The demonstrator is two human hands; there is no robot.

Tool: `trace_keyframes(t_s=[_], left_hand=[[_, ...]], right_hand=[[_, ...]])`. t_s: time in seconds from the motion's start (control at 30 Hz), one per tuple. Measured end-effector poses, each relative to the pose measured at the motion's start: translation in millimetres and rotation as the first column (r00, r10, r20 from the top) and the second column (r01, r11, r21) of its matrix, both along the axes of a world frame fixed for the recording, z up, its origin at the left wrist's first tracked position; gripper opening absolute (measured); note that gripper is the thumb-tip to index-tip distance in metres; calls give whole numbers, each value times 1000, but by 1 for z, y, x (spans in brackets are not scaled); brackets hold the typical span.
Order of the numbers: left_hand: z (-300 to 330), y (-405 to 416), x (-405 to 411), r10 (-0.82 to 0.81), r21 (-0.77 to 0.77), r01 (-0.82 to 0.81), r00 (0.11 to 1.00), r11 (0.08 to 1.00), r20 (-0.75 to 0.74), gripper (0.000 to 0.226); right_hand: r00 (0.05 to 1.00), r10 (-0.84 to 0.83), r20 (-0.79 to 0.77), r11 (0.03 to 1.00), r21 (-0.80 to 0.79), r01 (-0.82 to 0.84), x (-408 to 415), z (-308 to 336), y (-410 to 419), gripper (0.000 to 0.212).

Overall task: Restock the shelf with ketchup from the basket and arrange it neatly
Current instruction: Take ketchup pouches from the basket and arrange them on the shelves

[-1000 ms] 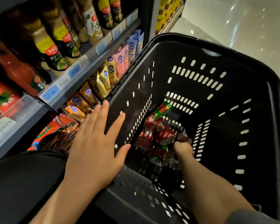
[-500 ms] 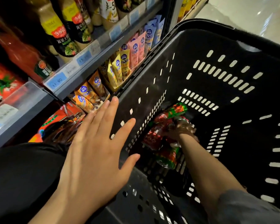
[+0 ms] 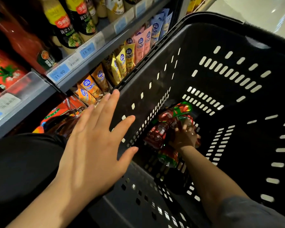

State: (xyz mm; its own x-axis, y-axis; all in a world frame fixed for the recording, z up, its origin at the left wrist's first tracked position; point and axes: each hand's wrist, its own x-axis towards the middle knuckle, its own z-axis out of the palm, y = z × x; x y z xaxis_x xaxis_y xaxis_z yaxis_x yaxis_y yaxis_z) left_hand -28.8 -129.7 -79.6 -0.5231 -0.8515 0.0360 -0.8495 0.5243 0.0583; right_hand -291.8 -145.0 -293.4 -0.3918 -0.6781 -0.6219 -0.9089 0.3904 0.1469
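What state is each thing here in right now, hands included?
Left hand: open, fingers spread, above the basket's near corner.
Right hand: down inside the basket, gripping ketchup packs.
Ketchup packs: heaped on the basket floor.
Basket: beside the shelf.
Shelf: stocked with bottles and pouches.

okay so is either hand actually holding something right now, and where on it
The left hand holds nothing, fingers spread. The right hand is down among the ketchup packets in the basket; its fingers look curled on one, but where cannot be told.
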Motion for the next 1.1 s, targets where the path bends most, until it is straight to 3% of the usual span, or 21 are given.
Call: trace_keyframes(t_s=[0.03,0.13,0.33,0.4,0.53,0.7,0.77,0.87,0.97,1.1], left_hand=[[0,0,0,0,-3,0,1000,1000,-5,62],[0,-1,-1,-3,-13,3,1000,1000,2,62],[-1,-5,-2,-15,-33,14,999,999,-34,63],[-1,-8,-1,-19,-22,18,999,1000,-39,63],[0,-12,-2,-19,-3,19,999,1000,-34,64],[2,-15,-2,-31,31,34,997,999,-66,68],[3,-15,-2,-17,59,24,993,998,-115,71],[7,-13,-3,2,99,29,952,995,-305,66],[16,-14,-5,101,189,-3,851,982,-515,51],[32,-9,-23,251,324,-16,669,946,-700,51]], right_hand=[[995,70,-70,997,-21,-72,4,-3,1,73],[987,146,-69,988,66,-141,10,-2,-2,77],[997,-37,63,994,100,31,5,17,-8,71],[995,-36,91,995,101,27,2,19,-1,60],[999,2,50,1000,-19,-1,-4,50,6,34],[989,-114,90,990,-79,121,-13,114,16,57],[972,-185,148,965,-161,208,-16,140,21,47],[899,-234,369,859,-355,369,-12,176,34,23],[833,-122,539,709,-540,453,2,214,53,12],[642,-14,767,476,-559,679,30,248,78,9]])
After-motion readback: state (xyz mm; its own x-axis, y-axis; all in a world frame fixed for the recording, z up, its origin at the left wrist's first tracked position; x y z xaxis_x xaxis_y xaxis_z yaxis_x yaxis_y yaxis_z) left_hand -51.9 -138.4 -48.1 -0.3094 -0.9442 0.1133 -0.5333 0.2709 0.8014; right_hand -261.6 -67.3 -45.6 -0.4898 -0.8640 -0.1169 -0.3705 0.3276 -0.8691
